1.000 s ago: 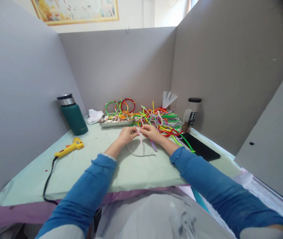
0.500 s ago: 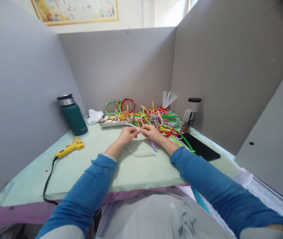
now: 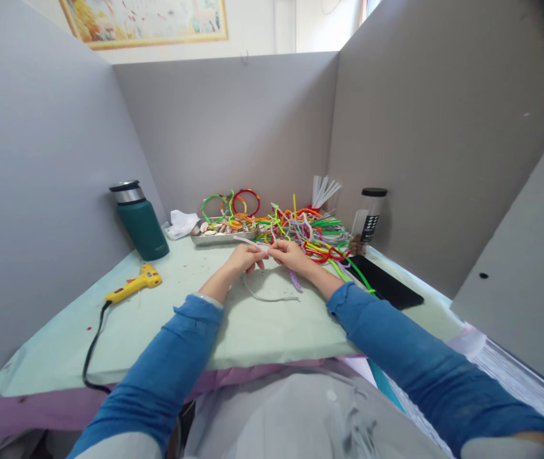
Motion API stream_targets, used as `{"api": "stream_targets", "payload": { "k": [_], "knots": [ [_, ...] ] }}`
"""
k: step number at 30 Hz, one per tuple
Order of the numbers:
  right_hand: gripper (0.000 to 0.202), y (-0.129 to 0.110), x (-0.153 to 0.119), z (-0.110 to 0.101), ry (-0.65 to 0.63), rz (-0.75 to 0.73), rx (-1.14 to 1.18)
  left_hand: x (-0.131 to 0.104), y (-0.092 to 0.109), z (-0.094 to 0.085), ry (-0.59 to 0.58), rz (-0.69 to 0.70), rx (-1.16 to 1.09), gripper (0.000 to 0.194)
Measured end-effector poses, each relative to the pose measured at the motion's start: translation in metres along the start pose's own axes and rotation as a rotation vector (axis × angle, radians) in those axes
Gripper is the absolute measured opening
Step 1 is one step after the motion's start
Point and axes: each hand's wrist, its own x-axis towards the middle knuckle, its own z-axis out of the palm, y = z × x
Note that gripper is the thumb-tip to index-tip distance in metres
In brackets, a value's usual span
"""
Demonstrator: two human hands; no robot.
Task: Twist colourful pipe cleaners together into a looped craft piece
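Strip (image 3: 247,241) looks pinched b/w fingertips of both L hand (image 3: 245,257) & R hand (image 3: 291,255), so best keep light grip, clear of wire (image 3: 272,299) below fingers.

Pale pink strip (image 3: 247,241): hung down btwn L hand (image 3: 247,258) & R hand (image 3: 291,255) 1 s ago; by 0.5 s ago swung up, tip pointing fwd-L; now tip's a bit further L, near tray (image 3: 212,241). L hand's lower fingers, tucked 0.5 s ago, now looser, pointing down.
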Motion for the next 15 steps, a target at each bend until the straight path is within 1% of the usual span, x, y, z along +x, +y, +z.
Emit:
{"api": "stream_targets", "payload": {
  "k": [6,15],
  "knots": [
    [0.022,-0.0032,-0.0013,0.0005,-0.008,0.004,-0.003,-0.0002,0.0017,-0.0002,-0.027,-0.062,-0.07,0.026],
    [0.021,-0.002,-0.0003,0.0007,-0.008,0.005,-0.016,0.001,0.0017,0.0017,-0.033,-0.083,-0.116,0.025]
  ]
}}
